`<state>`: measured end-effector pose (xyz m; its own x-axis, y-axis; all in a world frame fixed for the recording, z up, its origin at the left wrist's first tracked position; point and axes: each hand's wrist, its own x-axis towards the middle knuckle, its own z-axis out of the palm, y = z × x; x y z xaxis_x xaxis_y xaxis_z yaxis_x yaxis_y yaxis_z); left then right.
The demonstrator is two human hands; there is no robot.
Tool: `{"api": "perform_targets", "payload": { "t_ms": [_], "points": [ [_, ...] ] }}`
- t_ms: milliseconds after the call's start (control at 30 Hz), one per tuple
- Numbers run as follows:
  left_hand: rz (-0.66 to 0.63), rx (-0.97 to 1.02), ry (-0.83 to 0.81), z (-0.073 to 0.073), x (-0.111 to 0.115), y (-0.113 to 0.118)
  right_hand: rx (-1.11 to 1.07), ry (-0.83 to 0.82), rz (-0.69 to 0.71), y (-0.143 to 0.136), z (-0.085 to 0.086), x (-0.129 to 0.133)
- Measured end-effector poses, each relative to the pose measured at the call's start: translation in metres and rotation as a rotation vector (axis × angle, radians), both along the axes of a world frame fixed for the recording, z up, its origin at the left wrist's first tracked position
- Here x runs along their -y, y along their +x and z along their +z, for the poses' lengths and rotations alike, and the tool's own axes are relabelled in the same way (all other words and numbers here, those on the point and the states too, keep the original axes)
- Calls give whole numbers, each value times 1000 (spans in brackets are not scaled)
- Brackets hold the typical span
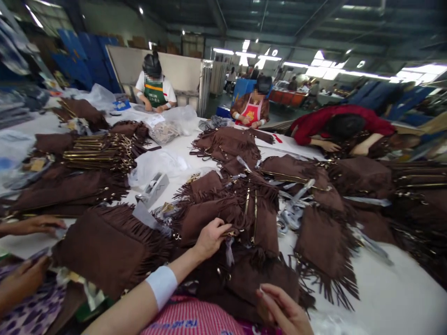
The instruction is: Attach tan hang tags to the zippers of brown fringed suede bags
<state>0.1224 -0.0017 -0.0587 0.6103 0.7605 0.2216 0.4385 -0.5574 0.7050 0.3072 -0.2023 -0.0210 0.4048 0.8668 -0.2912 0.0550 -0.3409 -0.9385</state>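
My left hand [212, 238], its wrist wrapped in a white cuff, is closed with thumb and fingers on the gold-coloured hardware edge of a brown fringed bag [202, 216]. A clear plastic strip [229, 251] hangs just below those fingertips. Low in the head view, my right hand [281, 309] is curled in a pinch, with a tiny pale bit at the fingertips that is too small to name. It is in front of another dark brown bag [261, 279] lying near my lap. More brown bags with gold zippers [255, 209] are heaped beyond my left hand.
A grey tape dispenser [152, 190] stands by clear plastic bags [157, 163]. At left, a co-worker's hands [28, 279] are beside a fringed bag [104, 246]. Stacked bags [363, 177] lie at right. Several other people are around the white table [412, 284].
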Motion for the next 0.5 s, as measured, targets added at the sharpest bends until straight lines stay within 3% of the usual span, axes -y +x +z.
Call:
{"api": "perform_targets", "payload": {
  "t_ms": [167, 267, 367, 500],
  "points": [
    [17, 79, -91, 12, 4, -6, 38, 22, -2, 2, -2, -22],
    [-2, 90, -88, 20, 10, -8, 146, 44, 91, 7, 0, -34],
    [-17, 48, -48, 24, 21, -5, 347, 174, 161, 11, 5, -46],
    [-111, -49, -8, 25, 38, 8, 655, 350, 467, 11, 7, -57]
  ]
}}
